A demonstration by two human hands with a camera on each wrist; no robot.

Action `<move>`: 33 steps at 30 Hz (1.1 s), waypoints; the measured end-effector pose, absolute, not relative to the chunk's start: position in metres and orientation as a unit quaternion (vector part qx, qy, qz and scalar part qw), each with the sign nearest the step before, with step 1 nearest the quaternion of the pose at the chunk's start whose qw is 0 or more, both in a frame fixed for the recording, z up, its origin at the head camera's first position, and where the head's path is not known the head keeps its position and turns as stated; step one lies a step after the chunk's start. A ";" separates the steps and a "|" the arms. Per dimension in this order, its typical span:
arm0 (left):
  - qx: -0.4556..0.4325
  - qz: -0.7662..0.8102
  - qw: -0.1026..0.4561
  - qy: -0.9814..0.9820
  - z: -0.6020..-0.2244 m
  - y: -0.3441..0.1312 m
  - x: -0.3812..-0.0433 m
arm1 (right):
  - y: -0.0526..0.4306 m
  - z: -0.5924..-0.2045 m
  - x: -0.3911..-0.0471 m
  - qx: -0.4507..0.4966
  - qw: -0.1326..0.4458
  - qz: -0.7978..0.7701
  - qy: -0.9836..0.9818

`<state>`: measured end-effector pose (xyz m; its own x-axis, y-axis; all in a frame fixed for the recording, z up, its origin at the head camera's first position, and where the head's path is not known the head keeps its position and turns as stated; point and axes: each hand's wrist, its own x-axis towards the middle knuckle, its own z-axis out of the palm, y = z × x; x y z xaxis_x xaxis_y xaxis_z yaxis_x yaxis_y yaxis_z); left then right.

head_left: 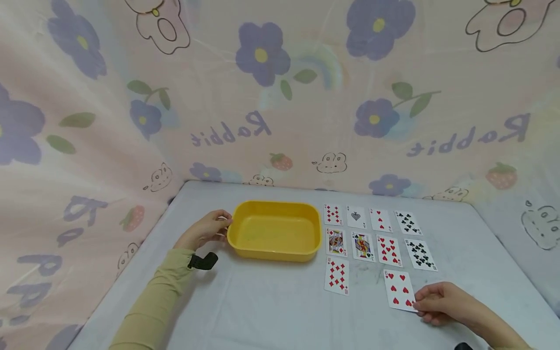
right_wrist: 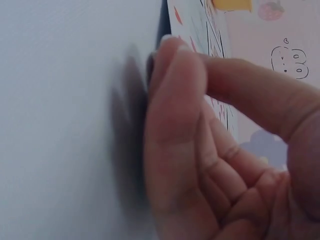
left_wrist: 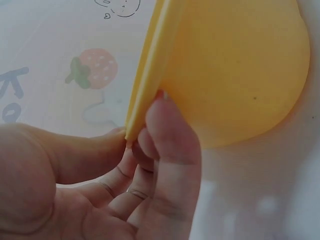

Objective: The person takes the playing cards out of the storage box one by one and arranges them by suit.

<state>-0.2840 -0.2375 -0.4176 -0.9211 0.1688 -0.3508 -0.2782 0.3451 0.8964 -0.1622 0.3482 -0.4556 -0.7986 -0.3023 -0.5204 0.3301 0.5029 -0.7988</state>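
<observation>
At the left end of the yellow plastic basin [head_left: 274, 255], my left hand [head_left: 209, 228] grips the rim. In the left wrist view the thumb lies on the outside of the basin wall [left_wrist: 148, 75] and the fingers curl by the edge. My right hand [head_left: 450, 305] pinches the lower right corner of a hearts playing card [head_left: 400, 288] between thumb and finger. That card lies low over the table, below the rows of other cards. Fingers hide most of it in the right wrist view, where a strip of the card [right_wrist: 177, 22] shows.
Face-up playing cards lie in rows right of the basin, among them an ace of spades [head_left: 356, 217], a clubs card [head_left: 421, 254] and a lone diamonds card [head_left: 337, 276] nearer the front. White cloth [head_left: 271, 306] covers the table. A printed curtain [head_left: 306, 107] hangs behind and at the sides.
</observation>
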 end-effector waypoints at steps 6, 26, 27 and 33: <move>-0.037 0.576 0.196 0.792 -0.417 -0.237 -0.285 | 0.346 -0.453 -0.165 0.013 0.323 -0.513 0.796; -0.014 0.545 0.207 0.812 -0.412 -0.235 -0.289 | 0.351 -0.437 -0.161 0.037 0.286 -0.478 0.830; -0.014 0.541 0.206 0.815 -0.410 -0.236 -0.290 | 0.353 -0.432 -0.164 0.029 0.276 -0.472 0.837; -0.003 0.506 0.155 0.849 -0.391 -0.249 -0.299 | 0.346 -0.396 -0.183 -0.024 0.161 -0.392 0.906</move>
